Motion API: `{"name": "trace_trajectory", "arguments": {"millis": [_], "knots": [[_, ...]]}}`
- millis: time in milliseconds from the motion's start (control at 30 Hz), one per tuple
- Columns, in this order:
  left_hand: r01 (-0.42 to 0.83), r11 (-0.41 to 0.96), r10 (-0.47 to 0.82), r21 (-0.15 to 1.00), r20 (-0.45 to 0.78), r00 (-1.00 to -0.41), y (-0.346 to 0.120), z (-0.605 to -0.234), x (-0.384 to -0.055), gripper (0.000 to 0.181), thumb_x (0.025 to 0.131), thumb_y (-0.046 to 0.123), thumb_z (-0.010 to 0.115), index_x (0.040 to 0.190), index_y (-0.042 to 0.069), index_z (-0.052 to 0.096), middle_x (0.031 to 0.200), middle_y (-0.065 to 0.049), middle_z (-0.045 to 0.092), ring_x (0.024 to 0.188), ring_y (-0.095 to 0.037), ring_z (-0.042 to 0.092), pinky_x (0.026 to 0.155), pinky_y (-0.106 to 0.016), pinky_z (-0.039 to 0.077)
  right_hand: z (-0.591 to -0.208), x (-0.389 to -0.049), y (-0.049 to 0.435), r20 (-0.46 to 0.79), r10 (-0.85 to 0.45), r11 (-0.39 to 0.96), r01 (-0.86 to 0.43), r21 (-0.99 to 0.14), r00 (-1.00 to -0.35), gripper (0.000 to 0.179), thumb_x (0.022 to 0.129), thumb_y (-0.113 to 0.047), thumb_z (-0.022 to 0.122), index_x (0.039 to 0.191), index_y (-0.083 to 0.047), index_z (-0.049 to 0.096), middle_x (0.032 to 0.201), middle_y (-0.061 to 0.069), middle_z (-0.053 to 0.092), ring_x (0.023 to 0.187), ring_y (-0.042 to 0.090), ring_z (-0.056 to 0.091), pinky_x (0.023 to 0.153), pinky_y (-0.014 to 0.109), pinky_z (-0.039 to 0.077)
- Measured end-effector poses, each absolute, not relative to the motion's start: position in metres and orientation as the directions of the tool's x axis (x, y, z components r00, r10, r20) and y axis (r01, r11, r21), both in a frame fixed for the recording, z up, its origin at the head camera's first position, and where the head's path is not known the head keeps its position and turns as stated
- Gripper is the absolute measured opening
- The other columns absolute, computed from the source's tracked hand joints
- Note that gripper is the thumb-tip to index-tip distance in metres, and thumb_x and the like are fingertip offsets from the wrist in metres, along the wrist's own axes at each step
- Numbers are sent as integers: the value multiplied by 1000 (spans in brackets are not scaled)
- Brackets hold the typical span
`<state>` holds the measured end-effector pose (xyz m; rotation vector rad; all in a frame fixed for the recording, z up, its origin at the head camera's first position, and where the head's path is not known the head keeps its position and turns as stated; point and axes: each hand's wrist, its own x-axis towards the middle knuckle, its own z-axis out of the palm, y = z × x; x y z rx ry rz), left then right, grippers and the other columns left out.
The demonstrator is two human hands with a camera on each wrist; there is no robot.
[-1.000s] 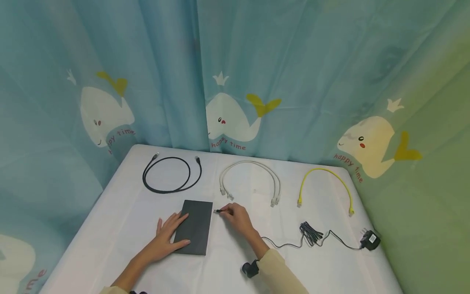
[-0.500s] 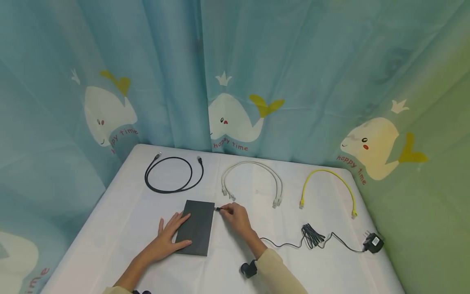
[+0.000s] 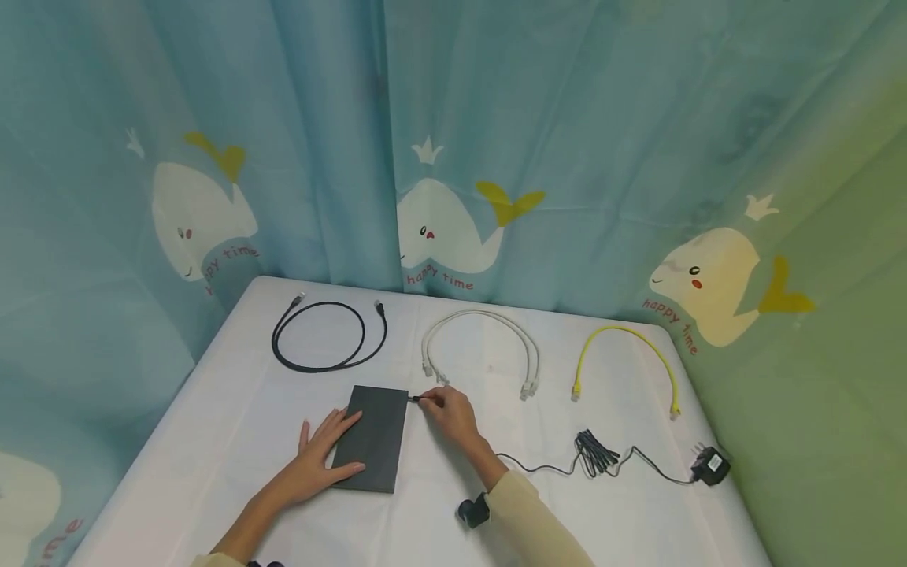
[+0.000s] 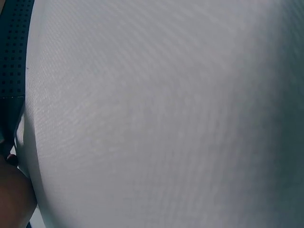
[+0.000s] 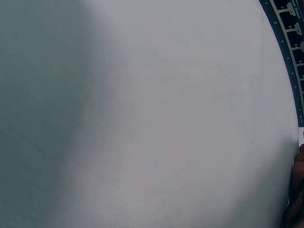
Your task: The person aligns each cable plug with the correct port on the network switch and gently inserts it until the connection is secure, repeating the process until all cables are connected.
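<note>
A flat dark grey network switch (image 3: 383, 445) lies on the white table. Spread fingers of my left hand (image 3: 317, 463) rest on its top near the left edge. At the switch's far right corner, my right hand (image 3: 457, 421) pinches the black power plug (image 3: 415, 398) of an adapter cord. The plug's tip is at the switch's right side; whether it sits inside a socket I cannot tell. A row of numbered ports (image 5: 288, 52) shows along that side in the right wrist view. The left wrist view catches a perforated side wall (image 4: 13, 52) of the switch.
Behind the switch lie a coiled black network cable (image 3: 328, 370), grey network cables (image 3: 482, 313) and a yellow one (image 3: 623, 329). The cord's bundle (image 3: 595, 454) and power adapter (image 3: 711, 465) lie to the right. Whale-print curtains (image 3: 602, 118) surround the table.
My right hand has brought the plug slightly away from me and up to the switch's right side, closing a small gap. The left hand stays put on the switch.
</note>
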<state>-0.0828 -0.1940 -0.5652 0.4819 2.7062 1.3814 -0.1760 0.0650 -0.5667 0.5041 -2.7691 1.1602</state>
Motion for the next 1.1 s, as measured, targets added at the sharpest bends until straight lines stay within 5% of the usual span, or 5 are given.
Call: {"name": "trace_trajectory", "arguments": {"millis": [300,1100], "knots": [[251,555,313,794,80,-946,-194,-566,-84,78,81,38,72,146,14,37,149,-23,25,137,-44,13,101,-64,-13,-566,-179,69,161,-277,626,-305,-718,-947,10,86,-17,69,90,-9,74,84,-1,68,74,10,61,65,25,48],[238,575,291,783,76,-954,-194,-568,-82,78,81,40,72,146,17,37,149,-22,26,137,-43,14,101,-63,-13,-571,-180,66,259,-241,616,-354,-703,-935,11,83,-17,73,86,-7,76,79,-1,63,73,12,58,64,26,48]]}}
